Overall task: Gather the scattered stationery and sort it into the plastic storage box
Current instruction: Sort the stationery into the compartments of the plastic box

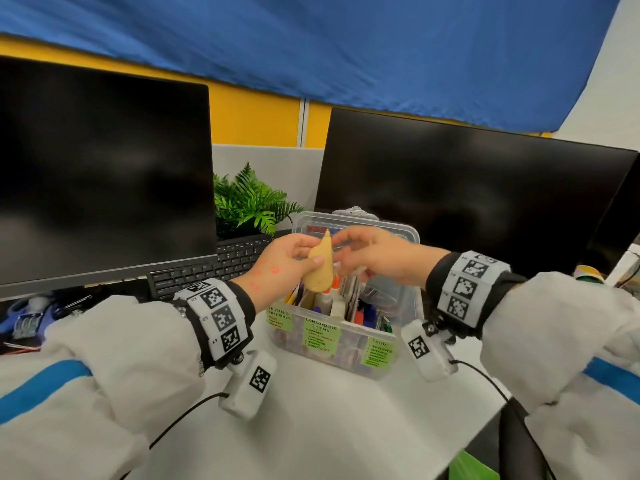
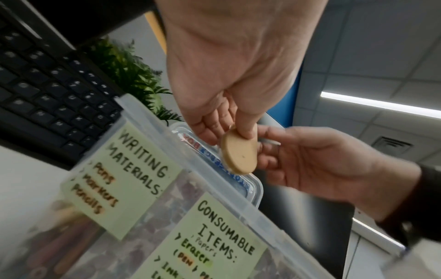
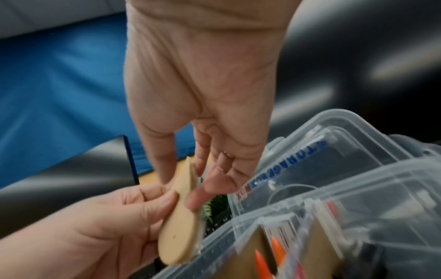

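A flat tan teardrop-shaped piece (image 1: 320, 271) (image 2: 240, 154) (image 3: 179, 226) is held upright just above the clear plastic storage box (image 1: 346, 358). My left hand (image 1: 304, 252) (image 2: 226, 136) grips its lower half between thumb and fingers. My right hand (image 1: 346, 244) (image 3: 181, 188) pinches its pointed upper end and looks blurred. Green labels on the box's front wall read writing materials, consumable items and tools. Inside stand glue bottles (image 1: 334, 292) with orange tips, pens and other stationery. The box's lid (image 1: 381, 230) stands open behind it.
Two dark monitors (image 1: 104, 174) (image 1: 467, 202) stand at the back, a fern (image 1: 249, 202) between them. A black keyboard (image 1: 214, 265) lies left of the box. The white desk (image 1: 329, 427) ends at an edge at the lower right.
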A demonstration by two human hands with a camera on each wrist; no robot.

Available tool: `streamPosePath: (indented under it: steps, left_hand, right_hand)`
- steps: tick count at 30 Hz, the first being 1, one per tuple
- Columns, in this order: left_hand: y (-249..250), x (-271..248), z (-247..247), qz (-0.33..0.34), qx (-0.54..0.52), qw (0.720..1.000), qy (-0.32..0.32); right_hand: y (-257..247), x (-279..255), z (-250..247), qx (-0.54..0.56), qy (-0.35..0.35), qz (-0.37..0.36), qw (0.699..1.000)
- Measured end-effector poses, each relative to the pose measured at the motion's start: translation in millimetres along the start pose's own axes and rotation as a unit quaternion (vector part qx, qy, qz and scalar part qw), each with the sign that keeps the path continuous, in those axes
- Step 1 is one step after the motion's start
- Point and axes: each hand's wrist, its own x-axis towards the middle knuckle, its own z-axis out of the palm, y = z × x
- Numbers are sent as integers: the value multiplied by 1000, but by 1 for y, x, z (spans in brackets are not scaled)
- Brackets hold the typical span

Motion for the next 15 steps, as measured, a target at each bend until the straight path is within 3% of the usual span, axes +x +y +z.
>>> streamPosePath:
  steps: [2, 5, 8, 10, 12, 15]
  left_hand:
    - [4, 1, 5, 28, -18, 999, -6]
    - [10, 3, 14, 52, -26, 998, -3]
    - [8, 4, 18, 31, 90, 995, 18]
    - [4, -2, 18, 10, 263, 964, -27]
    - [-1, -7, 17, -4, 409, 908, -95]
    - [-10, -13, 18, -23, 474, 865, -166]
  right_hand:
    - [-8, -1, -5, 49, 20, -25, 998]
    - [-17, 4, -8, -55, 82, -49, 994]
    - [-18, 12, -14, -76, 113, -20, 991]
    - [-16, 21, -15, -70, 129, 39, 988]
    - [-15, 29, -9, -97, 104, 80, 987]
    - [-11, 36, 2, -160, 55, 80, 982]
